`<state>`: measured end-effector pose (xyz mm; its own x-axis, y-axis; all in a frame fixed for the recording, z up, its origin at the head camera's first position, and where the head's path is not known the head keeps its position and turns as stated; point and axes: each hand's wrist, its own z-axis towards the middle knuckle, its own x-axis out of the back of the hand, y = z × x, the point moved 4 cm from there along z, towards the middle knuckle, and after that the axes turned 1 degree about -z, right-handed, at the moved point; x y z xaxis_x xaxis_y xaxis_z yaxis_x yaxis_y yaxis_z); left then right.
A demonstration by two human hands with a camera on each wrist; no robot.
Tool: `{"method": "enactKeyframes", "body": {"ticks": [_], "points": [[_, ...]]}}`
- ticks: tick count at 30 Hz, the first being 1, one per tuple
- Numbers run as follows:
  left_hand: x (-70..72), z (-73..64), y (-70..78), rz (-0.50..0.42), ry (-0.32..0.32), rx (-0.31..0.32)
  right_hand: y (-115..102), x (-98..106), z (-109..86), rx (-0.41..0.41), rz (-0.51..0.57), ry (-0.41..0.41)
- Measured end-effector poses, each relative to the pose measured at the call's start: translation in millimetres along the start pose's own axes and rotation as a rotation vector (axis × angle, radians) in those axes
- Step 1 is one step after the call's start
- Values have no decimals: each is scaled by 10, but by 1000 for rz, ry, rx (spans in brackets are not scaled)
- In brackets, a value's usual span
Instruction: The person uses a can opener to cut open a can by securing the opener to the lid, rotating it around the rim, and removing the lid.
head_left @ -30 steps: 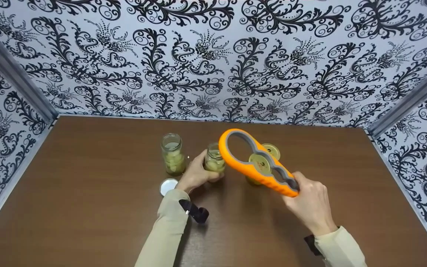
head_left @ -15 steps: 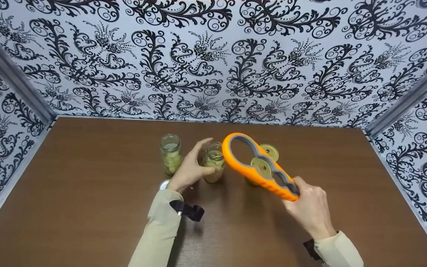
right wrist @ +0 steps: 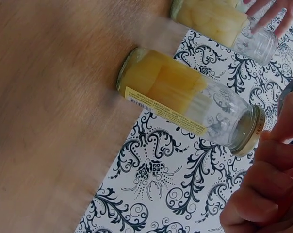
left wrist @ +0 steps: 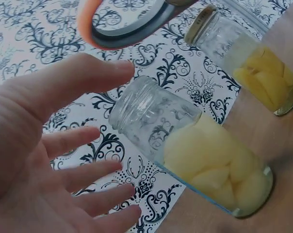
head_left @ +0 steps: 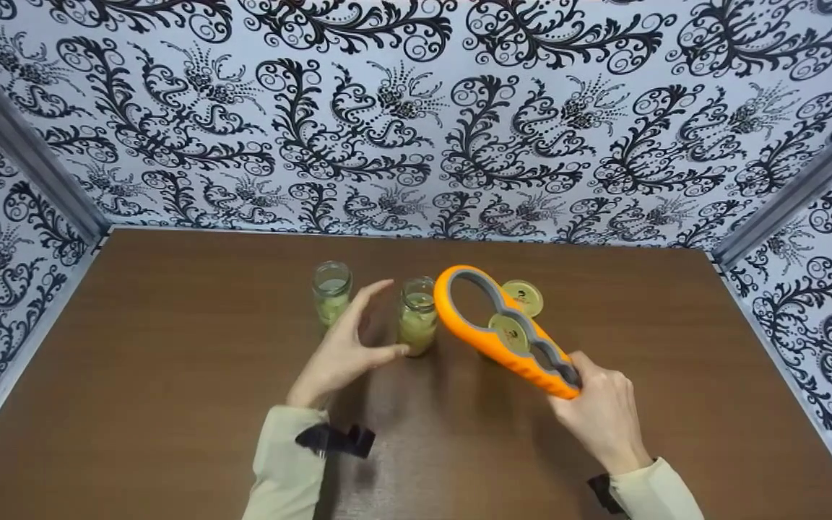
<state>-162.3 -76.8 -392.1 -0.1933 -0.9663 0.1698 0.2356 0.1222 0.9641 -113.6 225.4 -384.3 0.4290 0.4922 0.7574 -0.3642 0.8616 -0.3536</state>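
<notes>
My right hand (head_left: pixel 602 415) grips the narrow end of an orange and grey jar opener (head_left: pixel 513 361), its wide loop pointing to the upper left. In the head view the opener overlaps a jar with a gold lid (head_left: pixel 510 331); a second gold lid (head_left: pixel 523 297) shows behind. My left hand (head_left: pixel 340 361) is spread, thumb apart from fingers, beside an uncovered glass jar (head_left: pixel 417 321). Pale fruit pieces fill that jar's lower part in the left wrist view. In the right wrist view, curled fingers (right wrist: pixel 255 199) appear near a lidded jar of yellow fruit (right wrist: pixel 166 87).
Another uncovered jar (head_left: pixel 331 289) of pale pieces stands to the left, partly behind my left hand. All the jars stand upright on a brown table (head_left: pixel 192 347). Patterned black and white walls (head_left: pixel 387 130) enclose its back and sides.
My left hand has let go of the middle jar, spread its fingers and moved left and nearer. It now hides the white lid seen earlier. The opener has dipped slightly.
</notes>
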Motion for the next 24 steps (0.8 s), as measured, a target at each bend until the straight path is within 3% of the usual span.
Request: {"method": "enactKeyframes", "body": {"ticks": [4, 10, 18, 24], "points": [[-28, -177, -71, 51, -7, 49, -4, -15, -26, -2, 4, 9], [-158, -383, -261, -12, -119, 48, -29, -54, -99, -23, 4, -7], [-341, -442, -504, -351, -271, 73, -75, -131, -203, -28, 18, -29], [-453, -475, -665, -624, -290, 154, -136, -232, -254, 50, 24, -33]]}}
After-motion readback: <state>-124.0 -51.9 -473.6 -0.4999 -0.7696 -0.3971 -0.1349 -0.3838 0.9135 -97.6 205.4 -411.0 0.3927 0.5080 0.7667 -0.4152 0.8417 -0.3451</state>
